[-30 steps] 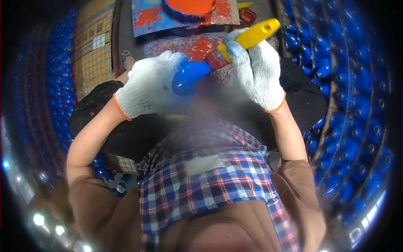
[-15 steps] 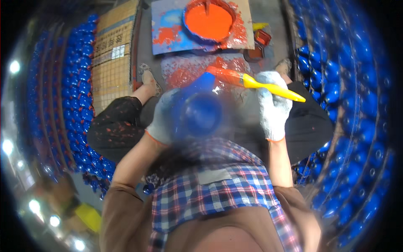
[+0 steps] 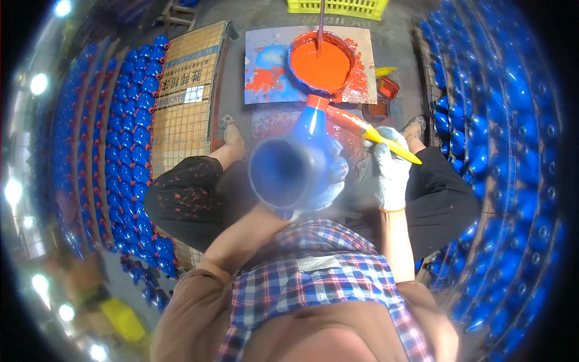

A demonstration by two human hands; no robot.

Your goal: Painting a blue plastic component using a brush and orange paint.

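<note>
In my gloved left hand (image 3: 335, 175) is a hollow blue bell-shaped piece (image 3: 312, 123), blurred by motion. Its wide round mouth faces up toward me and its narrow neck points away, ending in a red-coated tip. My right hand (image 3: 392, 172), also gloved, grips a paintbrush (image 3: 357, 124) by its yellow handle. Red paint coats the bristles, which lie close beside the neck; whether they touch it I cannot tell. Just beyond the tip stands a round pail (image 3: 296, 76) of orange-red paint with a stick (image 3: 321, 24) in it.
The pail sits on a paint-stained board (image 3: 289, 36). Right of it are a small red-stained container (image 3: 379, 110) and a yellow object (image 3: 384, 71). Rows of blue pieces (image 3: 129, 139) line both sides. A brown printed panel (image 3: 187, 114) stands left; a yellow-green crate (image 3: 338, 7) lies far ahead.
The blue piece has swung so its neck points straight ahead and its mouth opens toward me. My left hand has moved right, round its side. The brush has dropped slightly and tilted more steeply.
</note>
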